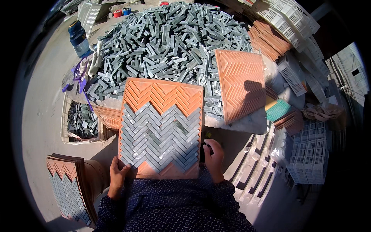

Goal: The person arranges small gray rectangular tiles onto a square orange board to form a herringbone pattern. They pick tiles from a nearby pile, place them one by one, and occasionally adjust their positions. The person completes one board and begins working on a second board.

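Left hand point(118, 174) gripping tray point(162, 89), right hand point(215, 159) curled

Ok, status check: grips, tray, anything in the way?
Left grip on orange tray, lower left. Right grip by its right edge, hold unclear. Grey tiles fill middle. Tile heap beyond.

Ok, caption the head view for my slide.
A left hand grips an orange tray of grey tiles, a tile heap beyond.

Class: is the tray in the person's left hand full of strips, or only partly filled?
Partly filled: gray strips cover the middle of the orange tray, but bare grooves show above them.
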{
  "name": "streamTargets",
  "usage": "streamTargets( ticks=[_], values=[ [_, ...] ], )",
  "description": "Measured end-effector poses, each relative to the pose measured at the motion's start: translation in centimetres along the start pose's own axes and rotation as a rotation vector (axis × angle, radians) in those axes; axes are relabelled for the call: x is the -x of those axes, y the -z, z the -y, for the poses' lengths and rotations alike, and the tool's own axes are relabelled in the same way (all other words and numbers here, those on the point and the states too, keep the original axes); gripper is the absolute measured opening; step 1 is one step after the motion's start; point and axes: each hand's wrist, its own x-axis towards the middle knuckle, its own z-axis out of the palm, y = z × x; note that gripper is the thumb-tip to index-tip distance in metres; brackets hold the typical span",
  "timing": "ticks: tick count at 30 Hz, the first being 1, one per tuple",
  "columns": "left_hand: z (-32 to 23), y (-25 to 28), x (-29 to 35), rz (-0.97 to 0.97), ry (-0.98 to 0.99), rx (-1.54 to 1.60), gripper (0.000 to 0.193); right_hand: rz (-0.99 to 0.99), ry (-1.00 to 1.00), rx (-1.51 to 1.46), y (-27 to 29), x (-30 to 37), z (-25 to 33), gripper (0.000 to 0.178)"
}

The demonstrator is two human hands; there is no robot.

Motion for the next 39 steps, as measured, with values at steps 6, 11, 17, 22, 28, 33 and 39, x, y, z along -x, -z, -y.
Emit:
streamTargets(
  ticks=[6,11,17,22,28,33,39],
  values=[
    [-1.9,-0.8,0.5,-0.043,0.062,0.043,0.027,-0.097,0.105,0.087,-1.8,-6.0,-3.1,0.016],
    [-1.9,-1.0,0.4,-0.05,0.086,0.128,0.03,-0.12,0.224,0.238,-3.2,-10.0,-3.1,0.022],
    [-0.6,-0.2,0.3,-0.005,0.087,0.058,0.02,0.091,0.111,0.407,-3.8,-12.3,-3.3,0.016],
    [-0.6,0.0,0.0,0.023,0.051,0.008,0.02,0.127,0.104,0.702,-2.6,-13.2,-2.3,0.005],
    [-0.6,0.4,0.1,0.054,0.082,-0.041,0.022,0.344,-0.113,0.04,0.5,-9.4,-1.9,0.012],
    [1.3,0.3,0.0,0.036,0.089,0.107,0.024,0.708,-0.827,-1.241,0.9,-4.0,0.7,0.026],
    [-0.3,0.1,0.1,0.047,0.103,0.142,0.024,0.664,-0.917,-1.447,0.5,0.5,1.4,0.032]
  ],
)
